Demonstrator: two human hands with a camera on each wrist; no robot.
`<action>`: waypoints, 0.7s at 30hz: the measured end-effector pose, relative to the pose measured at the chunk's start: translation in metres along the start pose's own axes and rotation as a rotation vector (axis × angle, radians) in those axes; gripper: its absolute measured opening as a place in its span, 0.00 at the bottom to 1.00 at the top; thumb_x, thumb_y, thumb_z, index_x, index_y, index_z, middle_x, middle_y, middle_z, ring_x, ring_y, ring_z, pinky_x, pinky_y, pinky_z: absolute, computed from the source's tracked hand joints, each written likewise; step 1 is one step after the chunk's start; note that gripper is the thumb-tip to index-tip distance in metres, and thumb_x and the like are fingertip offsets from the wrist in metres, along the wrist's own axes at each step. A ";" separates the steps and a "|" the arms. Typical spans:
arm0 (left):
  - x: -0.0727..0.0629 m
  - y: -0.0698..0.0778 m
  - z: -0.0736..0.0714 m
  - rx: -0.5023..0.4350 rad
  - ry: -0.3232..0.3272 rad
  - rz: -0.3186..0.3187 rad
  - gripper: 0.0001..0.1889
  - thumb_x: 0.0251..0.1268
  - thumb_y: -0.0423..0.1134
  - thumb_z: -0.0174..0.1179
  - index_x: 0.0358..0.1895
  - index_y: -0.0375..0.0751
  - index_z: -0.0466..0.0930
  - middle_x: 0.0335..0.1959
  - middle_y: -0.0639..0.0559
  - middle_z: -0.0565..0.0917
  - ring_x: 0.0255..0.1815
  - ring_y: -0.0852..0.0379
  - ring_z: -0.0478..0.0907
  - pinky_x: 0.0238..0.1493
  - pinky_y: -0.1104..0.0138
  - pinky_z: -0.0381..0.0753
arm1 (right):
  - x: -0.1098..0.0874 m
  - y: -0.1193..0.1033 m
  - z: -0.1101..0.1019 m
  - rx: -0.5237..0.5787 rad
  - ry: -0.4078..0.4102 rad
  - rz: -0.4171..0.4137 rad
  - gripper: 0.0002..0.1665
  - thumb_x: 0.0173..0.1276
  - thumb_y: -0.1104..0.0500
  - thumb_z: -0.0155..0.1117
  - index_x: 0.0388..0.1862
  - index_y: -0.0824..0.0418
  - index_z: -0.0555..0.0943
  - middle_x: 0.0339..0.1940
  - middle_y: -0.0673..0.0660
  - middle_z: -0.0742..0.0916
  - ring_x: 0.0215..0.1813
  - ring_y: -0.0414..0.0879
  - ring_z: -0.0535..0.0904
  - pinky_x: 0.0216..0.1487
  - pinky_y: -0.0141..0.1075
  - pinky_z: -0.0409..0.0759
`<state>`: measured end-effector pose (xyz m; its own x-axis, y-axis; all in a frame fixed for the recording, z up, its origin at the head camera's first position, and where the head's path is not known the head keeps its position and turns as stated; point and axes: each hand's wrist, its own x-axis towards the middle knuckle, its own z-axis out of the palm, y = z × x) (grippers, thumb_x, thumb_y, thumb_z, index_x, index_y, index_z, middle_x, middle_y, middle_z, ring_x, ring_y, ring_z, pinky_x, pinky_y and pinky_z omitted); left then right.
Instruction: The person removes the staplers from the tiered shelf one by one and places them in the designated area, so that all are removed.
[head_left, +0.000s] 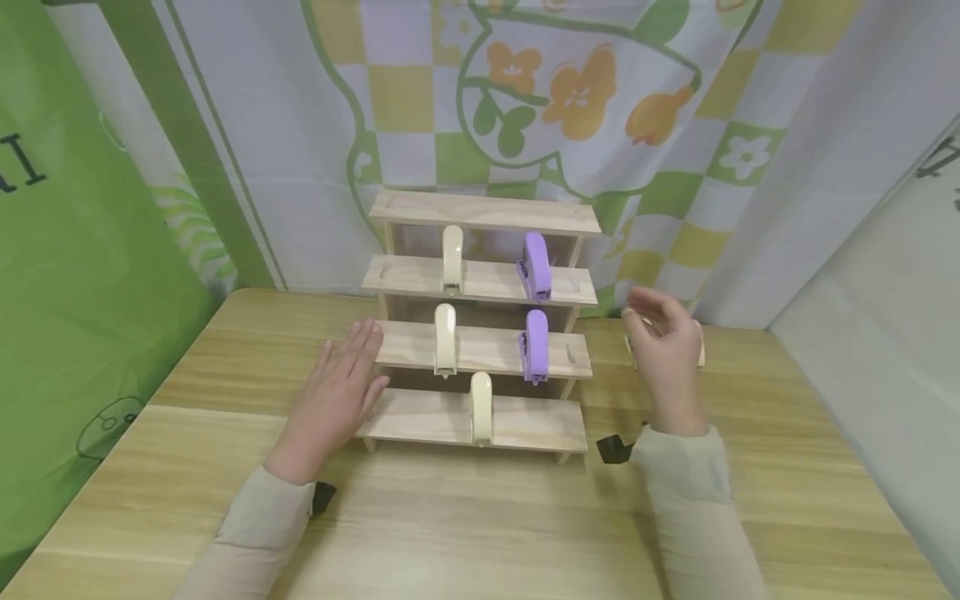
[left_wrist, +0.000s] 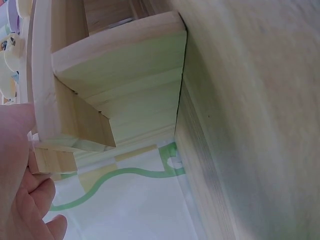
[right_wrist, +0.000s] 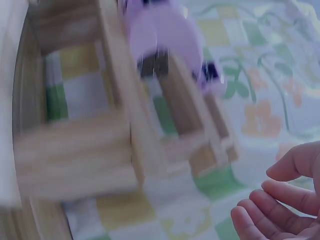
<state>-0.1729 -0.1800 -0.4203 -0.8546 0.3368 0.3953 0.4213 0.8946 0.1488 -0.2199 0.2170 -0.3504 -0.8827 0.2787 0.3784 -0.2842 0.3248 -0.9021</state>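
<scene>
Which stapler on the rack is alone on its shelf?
The cream stapler on the lowest shelf; the other four stand in pairs, cream with purple.

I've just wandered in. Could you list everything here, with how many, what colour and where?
Stepped shelf: one, pale wood, on the table
Cream staplers: three, cream, one on each of the lower three steps
Purple staplers: two, purple, on the middle two steps
Half-hidden object: one, pale, behind the right hand
Table: one, light wood, underneath
Patterned cloth: one, white, green, yellow and orange, behind
Green cloth: one, green, far left
Black pieces: two, black, by the cuffs
Sleeves: two, pale, on both arms
Left hand: one, bare, at the shelf's left end
Right hand: one, bare, right of the shelf
</scene>
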 end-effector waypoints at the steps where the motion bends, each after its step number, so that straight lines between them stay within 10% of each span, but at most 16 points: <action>1: 0.000 0.000 0.000 0.002 0.003 0.003 0.36 0.79 0.46 0.52 0.80 0.30 0.50 0.81 0.36 0.53 0.81 0.39 0.51 0.79 0.39 0.50 | -0.002 -0.002 0.003 0.013 -0.016 -0.009 0.18 0.71 0.67 0.60 0.59 0.70 0.80 0.57 0.61 0.84 0.56 0.40 0.80 0.63 0.30 0.80; 21: -0.001 0.000 0.000 -0.002 0.003 0.002 0.36 0.79 0.47 0.50 0.80 0.30 0.50 0.81 0.37 0.53 0.81 0.39 0.51 0.79 0.39 0.49 | 0.001 -0.040 0.043 0.164 -0.204 -0.123 0.23 0.66 0.73 0.65 0.61 0.76 0.76 0.59 0.69 0.83 0.59 0.53 0.80 0.63 0.34 0.80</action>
<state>-0.1722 -0.1801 -0.4208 -0.8529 0.3377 0.3981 0.4238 0.8933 0.1501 -0.2259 0.1653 -0.3226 -0.8900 0.0535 0.4529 -0.4361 0.1903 -0.8795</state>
